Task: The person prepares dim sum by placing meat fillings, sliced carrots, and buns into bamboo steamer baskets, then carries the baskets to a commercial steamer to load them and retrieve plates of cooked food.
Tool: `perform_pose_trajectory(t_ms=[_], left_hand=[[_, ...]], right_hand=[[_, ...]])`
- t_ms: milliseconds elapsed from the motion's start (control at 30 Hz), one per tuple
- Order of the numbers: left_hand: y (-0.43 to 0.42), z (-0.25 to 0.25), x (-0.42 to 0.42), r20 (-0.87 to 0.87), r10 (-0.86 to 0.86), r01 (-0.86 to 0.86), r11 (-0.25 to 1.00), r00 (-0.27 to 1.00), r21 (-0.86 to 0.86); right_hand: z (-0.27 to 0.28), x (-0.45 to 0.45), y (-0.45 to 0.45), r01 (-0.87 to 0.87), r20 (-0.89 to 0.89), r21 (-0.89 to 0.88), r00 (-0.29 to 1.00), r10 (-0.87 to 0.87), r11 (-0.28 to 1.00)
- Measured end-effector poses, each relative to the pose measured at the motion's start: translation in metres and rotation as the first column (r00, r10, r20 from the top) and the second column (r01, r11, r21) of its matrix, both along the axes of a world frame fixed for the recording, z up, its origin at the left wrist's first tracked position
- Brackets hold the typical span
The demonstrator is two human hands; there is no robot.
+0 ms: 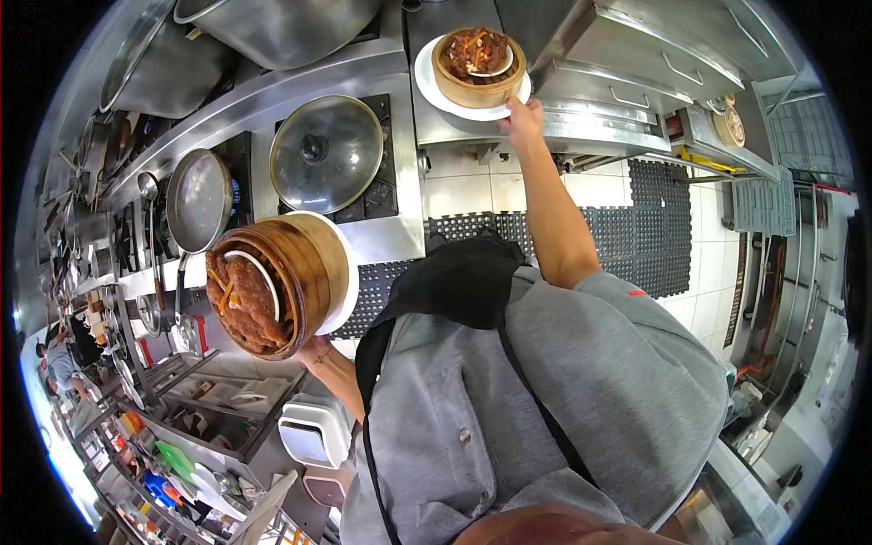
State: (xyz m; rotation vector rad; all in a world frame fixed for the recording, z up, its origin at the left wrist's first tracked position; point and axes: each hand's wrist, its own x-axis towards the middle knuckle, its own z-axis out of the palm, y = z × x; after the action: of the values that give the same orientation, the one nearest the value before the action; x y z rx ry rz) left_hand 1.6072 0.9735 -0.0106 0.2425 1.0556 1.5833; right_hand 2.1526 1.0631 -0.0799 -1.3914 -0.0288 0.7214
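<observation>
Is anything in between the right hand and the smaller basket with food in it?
Just the edge of the white plate. The right hand holds that edge, and the smaller basket sits on the plate. Nothing else shows between them.

We are in what looks like a commercial kitchen (a busily stocked one), shown by the gas stove [386, 162] with its lidded pan [327, 154], the large metal pots [282, 27], the stainless-steel drawers [627, 86] and the perforated black floor mats [656, 227].

Open gap between glass lid [350, 150] and right plate [472, 113]
</observation>
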Motion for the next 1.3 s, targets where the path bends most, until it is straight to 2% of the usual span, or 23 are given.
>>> perform_pose_trajectory(t_ms=[33, 167, 233, 267, 333, 367, 433, 667, 767, 900, 1067, 1300], left_hand=[[0.002, -0.001, 0.001, -0.004, -0.001, 0.001, 1.000, 1.000, -0.004], [0.004, -0.002, -0.001, -0.006, -0.006, 0.006, 1.000, 1.000, 0.000], [0.003, -0.001, -0.001, -0.009, -0.008, 0.008, 1.000, 1.000, -0.001], [0.002, -0.002, 0.001, -0.005, -0.007, 0.007, 1.000, 1.000, -0.004], [0.000, -0.003, 0.002, -0.011, -0.004, 0.004, 1.000, 1.000, -0.012], [-0.003, -0.002, 0.001, -0.010, 0.000, 0.000, 1.000, 1.000, -0.005], [-0.003, -0.002, 0.001, -0.016, 0.001, -0.001, 1.000, 1.000, -0.007], [-0.006, -0.001, -0.003, -0.021, 0.015, -0.015, 1.000, 1.000, 0.004], [-0.008, 0.000, -0.005, -0.022, 0.027, -0.027, 1.000, 0.999, 0.002], [-0.012, 0.001, -0.001, -0.029, 0.033, -0.033, 0.999, 0.999, -0.011], [-0.017, 0.003, -0.002, -0.040, 0.045, -0.045, 0.999, 0.998, -0.011], [-0.021, 0.002, -0.002, -0.055, 0.052, -0.053, 0.999, 0.997, -0.005]], right_hand=[[-0.001, -0.001, -0.002, 0.019, -0.041, 0.057, 0.999, -0.016, 0.998], [0.020, -0.018, -0.012, 0.033, -0.002, 0.035, 0.999, -0.033, 0.999], [0.002, -0.016, -0.010, 0.029, 0.159, 0.140, 0.986, -0.052, 0.990], [-0.006, -0.015, -0.008, 0.025, 0.160, 0.143, 0.986, -0.048, 0.989], [-0.010, -0.019, -0.007, 0.077, 0.027, 0.329, 0.996, -0.091, 0.941], [-0.011, -0.019, -0.007, 0.072, 0.027, 0.327, 0.996, -0.086, 0.942], [-0.012, -0.021, -0.004, 0.172, -0.008, 0.349, 0.984, -0.180, 0.921], [-0.028, -0.014, 0.004, 0.184, 0.039, 0.332, 0.977, -0.208, 0.925], [-0.026, -0.014, 0.004, 0.226, -0.038, 0.386, 0.973, -0.229, 0.895], [-0.020, -0.012, 0.001, 0.168, -0.024, 0.425, 0.984, -0.174, 0.889], [-0.013, -0.013, -0.002, 0.149, -0.110, 0.447, 0.988, -0.111, 0.882], [-0.030, -0.010, -0.001, 0.081, -0.123, 0.518, 0.992, -0.020, 0.852]])
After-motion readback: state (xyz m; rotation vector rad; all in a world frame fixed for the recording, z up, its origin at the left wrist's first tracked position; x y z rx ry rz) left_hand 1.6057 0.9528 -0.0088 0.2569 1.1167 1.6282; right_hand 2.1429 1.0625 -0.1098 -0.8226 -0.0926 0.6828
